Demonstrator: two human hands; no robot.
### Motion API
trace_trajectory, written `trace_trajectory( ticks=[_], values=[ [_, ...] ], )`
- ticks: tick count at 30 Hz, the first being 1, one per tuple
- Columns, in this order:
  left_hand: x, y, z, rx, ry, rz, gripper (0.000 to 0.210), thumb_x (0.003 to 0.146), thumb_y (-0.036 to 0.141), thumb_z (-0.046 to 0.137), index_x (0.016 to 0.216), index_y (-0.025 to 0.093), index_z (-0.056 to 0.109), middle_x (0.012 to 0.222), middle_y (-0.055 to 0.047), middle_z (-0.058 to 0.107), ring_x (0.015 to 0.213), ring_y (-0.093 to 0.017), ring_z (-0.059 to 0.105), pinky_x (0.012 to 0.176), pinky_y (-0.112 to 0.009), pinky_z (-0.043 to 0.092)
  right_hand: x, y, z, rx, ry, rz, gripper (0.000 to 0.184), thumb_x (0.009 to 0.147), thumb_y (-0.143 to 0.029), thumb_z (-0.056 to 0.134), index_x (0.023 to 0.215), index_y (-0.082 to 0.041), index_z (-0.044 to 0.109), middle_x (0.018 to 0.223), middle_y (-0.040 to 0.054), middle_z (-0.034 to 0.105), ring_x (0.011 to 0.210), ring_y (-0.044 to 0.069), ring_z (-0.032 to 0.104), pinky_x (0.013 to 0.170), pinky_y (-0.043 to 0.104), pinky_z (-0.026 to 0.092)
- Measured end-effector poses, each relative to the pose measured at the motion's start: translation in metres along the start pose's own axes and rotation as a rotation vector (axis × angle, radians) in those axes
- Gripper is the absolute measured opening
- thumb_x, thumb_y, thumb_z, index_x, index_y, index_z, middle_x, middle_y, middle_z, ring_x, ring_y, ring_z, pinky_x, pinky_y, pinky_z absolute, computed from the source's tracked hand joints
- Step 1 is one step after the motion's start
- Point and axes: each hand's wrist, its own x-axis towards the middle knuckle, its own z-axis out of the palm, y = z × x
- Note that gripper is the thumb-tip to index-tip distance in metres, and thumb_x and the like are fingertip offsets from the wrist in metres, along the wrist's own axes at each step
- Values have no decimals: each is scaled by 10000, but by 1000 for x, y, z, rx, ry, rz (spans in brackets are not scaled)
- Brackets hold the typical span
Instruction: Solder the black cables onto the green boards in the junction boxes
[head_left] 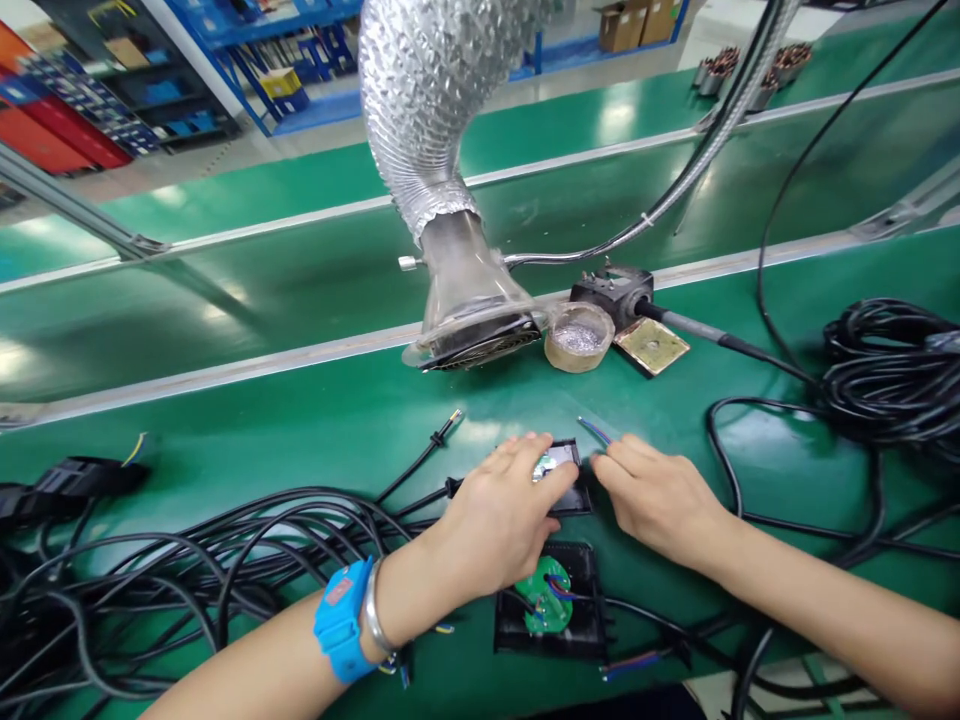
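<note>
My left hand reaches over a small black case, its fingers and thumb curled around a part with a pale face and a bit of green circuit board inside. The palm hides much of that case. In my right hand, fingers pinch a cable end whose thin blue wires point up and left, just right of the case. Closer to me lies a second open black case, holding a round green circuit board with coloured wires on it.
Black cables spread across the left of the green bench, and a thick coil sits at right. Behind my hands are a fume hood on a foil duct, a round tub, a soldering iron in its holder and a sponge.
</note>
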Motion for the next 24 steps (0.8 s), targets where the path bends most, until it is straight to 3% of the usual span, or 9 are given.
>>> trace_trajectory(
  ticks=[5,10,12,17,24],
  values=[
    [-1,-1,2,9,6,16,561,775,209,647,1298,143,453,1380,-223,456,1259,-378,480,1033,-513,446,-3,-2,-6,1,-14,37,211,856,-32,393,746,-173,507,696,28,480,685,154,425,519,268,257],
    [-2,0,4,47,44,56,561,785,187,613,1326,151,466,1357,-246,460,1239,-409,494,1002,-535,466,4,3,-14,65,-150,-59,257,750,33,370,788,-180,510,735,27,506,689,154,455,501,274,240],
    [-2,0,4,58,56,60,530,791,181,593,1308,135,489,1352,-252,462,1239,-408,494,992,-541,472,4,9,-14,75,-160,-129,261,785,20,354,821,-175,523,753,32,514,700,156,462,487,272,238],
    [-1,-2,5,36,58,43,509,804,193,573,1308,166,501,1375,-214,453,1256,-374,488,999,-537,475,0,22,-6,15,6,-288,266,952,-100,317,960,-124,582,746,34,523,708,151,457,519,269,345],
    [0,-5,5,7,76,54,485,806,190,579,1286,186,511,1374,-205,453,1257,-357,491,1022,-511,469,-4,26,2,59,86,-309,190,957,-124,413,941,-144,602,749,10,542,694,131,455,549,271,381]
  ],
)
